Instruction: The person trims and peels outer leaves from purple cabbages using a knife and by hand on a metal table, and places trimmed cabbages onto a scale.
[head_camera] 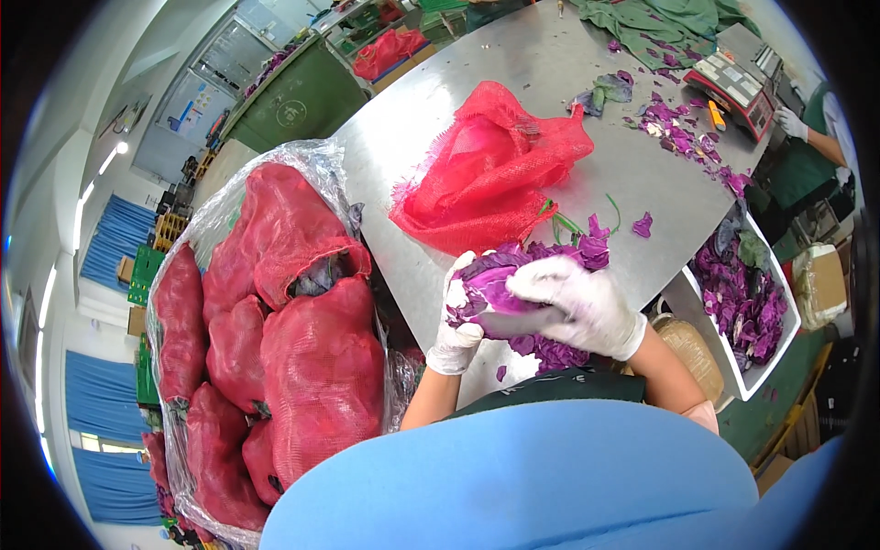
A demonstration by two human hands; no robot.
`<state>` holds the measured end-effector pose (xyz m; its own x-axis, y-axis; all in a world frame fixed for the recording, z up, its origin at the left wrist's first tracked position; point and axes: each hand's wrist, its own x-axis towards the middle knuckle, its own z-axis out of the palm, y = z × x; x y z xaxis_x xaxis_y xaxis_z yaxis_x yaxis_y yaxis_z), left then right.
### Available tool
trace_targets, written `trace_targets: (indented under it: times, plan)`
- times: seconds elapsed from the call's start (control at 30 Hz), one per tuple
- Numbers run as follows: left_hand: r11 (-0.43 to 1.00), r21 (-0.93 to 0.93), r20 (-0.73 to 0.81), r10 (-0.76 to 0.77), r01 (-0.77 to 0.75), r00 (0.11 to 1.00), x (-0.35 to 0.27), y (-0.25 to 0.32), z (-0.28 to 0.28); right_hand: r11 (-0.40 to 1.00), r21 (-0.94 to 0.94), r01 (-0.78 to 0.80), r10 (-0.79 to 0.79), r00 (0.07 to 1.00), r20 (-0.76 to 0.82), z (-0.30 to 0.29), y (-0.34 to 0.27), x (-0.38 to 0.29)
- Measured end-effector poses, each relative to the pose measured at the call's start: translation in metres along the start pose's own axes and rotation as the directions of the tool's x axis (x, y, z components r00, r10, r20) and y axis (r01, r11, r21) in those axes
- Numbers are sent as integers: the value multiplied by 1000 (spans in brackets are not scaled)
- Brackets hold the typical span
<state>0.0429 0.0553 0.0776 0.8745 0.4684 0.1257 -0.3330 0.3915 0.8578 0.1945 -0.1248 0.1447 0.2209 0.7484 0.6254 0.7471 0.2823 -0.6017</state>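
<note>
My left hand (455,337), in a white glove, holds a red cabbage (489,292) from its left side, just above the steel table. The cabbage shows glossy purple leaves and pale cut or torn patches. My right hand (584,302), also gloved and blurred by motion, presses against the cabbage's right side. A flat grey strip (526,320) runs from under its fingers along the cabbage; I cannot tell whether it is a blade or a leaf. Loose purple leaves (560,352) lie beneath and around both hands. Beyond them sits a red mesh sack (488,172) with green string.
Filled red mesh sacks (323,371) fill a plastic-lined bin at left. A white crate (790,323) of leaves stands at right. The steel table (646,172) bears leaf scraps, a scale (735,82) and an orange-handled tool (716,117). A co-worker's gloved hand (790,124) is near the scale.
</note>
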Motion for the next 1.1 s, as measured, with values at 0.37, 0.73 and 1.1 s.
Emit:
trace_targets:
  times: [0.37,0.73,1.1]
  plan:
    - [769,52,-14,-637,637,771,-71,-6,10,982,24,-188,171,935,310,18,-17,-47]
    - [834,-174,-85,-543,524,836,-103,-24,-6,885,137,-445,369,849,377,-4,-3,-75]
    - [959,-144,-87,-258,244,962,-53,-14,-11,947,195,-253,267,962,-48,-11,22,-8]
